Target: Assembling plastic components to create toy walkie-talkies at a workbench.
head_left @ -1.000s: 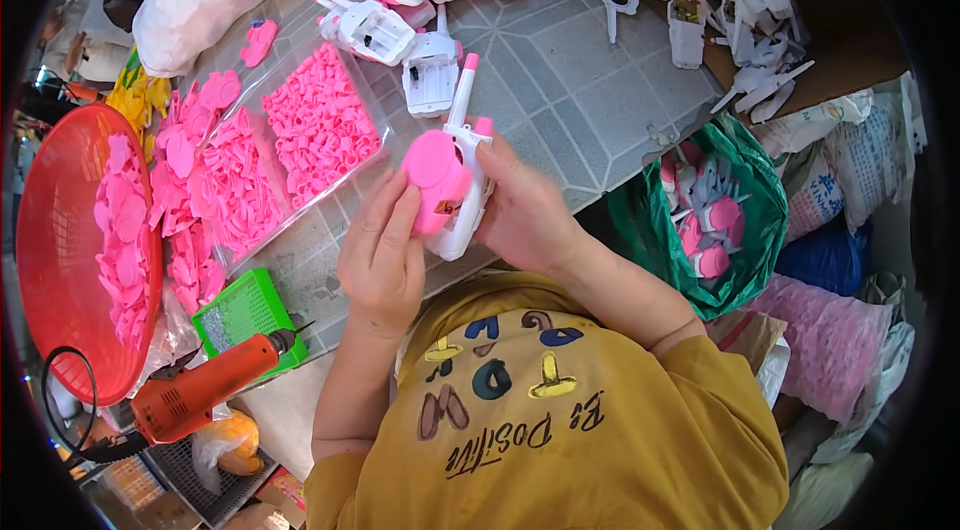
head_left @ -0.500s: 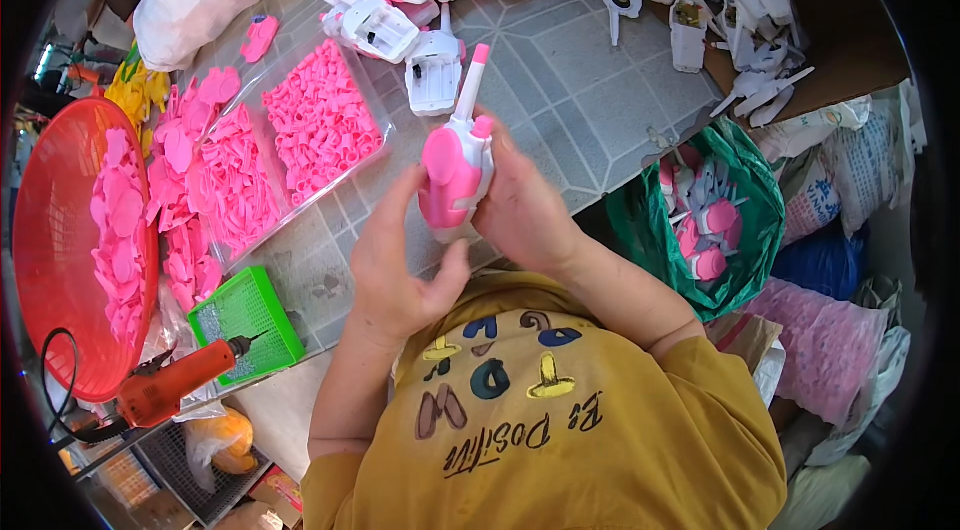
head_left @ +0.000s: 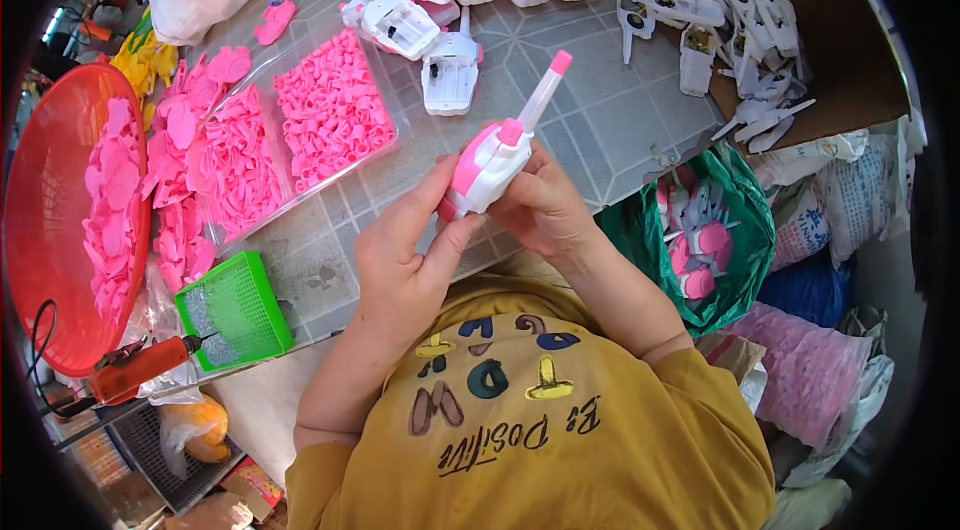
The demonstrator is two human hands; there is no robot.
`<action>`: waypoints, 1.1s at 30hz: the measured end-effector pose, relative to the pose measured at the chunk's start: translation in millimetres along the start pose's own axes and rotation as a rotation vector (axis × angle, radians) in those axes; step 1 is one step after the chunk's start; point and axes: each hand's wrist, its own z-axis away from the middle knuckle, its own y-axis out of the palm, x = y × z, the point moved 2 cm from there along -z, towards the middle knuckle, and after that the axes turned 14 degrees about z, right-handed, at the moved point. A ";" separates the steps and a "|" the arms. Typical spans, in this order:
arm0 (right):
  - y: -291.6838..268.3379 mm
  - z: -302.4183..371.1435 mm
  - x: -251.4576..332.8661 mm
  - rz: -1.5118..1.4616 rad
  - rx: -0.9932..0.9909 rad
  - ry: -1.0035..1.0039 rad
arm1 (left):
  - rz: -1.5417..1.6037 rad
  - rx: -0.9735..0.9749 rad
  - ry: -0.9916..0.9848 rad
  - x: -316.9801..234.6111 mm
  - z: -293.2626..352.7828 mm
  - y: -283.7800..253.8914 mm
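A toy walkie-talkie (head_left: 490, 173) in white and pink is held between both hands above the near edge of the table. Its pink-tipped antenna slants up to the right, and its white side edge faces up. My left hand (head_left: 402, 248) pinches the lower left of the body between thumb and fingers. On the other side, my right hand (head_left: 548, 207) curls its fingers against the body, partly hidden behind it. Beyond them lie several white toy walkie-talkie bodies (head_left: 450, 75) with open battery compartments. A clear divided tray (head_left: 398, 135) holds small pink parts (head_left: 333, 110).
At the left stand a red basket (head_left: 40, 230) of pink pieces, a green basket (head_left: 262, 305) of screws and an orange electric screwdriver (head_left: 140, 370). A cardboard box (head_left: 850, 60) of white parts is at the far right. Below hangs a green bag (head_left: 745, 230) with toys inside.
The toy walkie-talkie has been turned: its pink face has rolled away and its antenna now leans right. My left fingers have closed onto its body from a looser spread.
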 end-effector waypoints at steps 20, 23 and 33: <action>-0.7 3.0 16.3 0.396 -0.226 -0.021 | 0.011 -0.452 0.155 -0.2 -14.9 -62.5; -0.2 0.3 29.5 0.862 -0.311 -0.226 | -0.265 -0.454 -0.082 9.2 -18.3 -80.7; 32.7 9.1 38.2 1.431 -0.309 -0.693 | 0.556 0.118 -0.070 23.7 -25.2 -6.7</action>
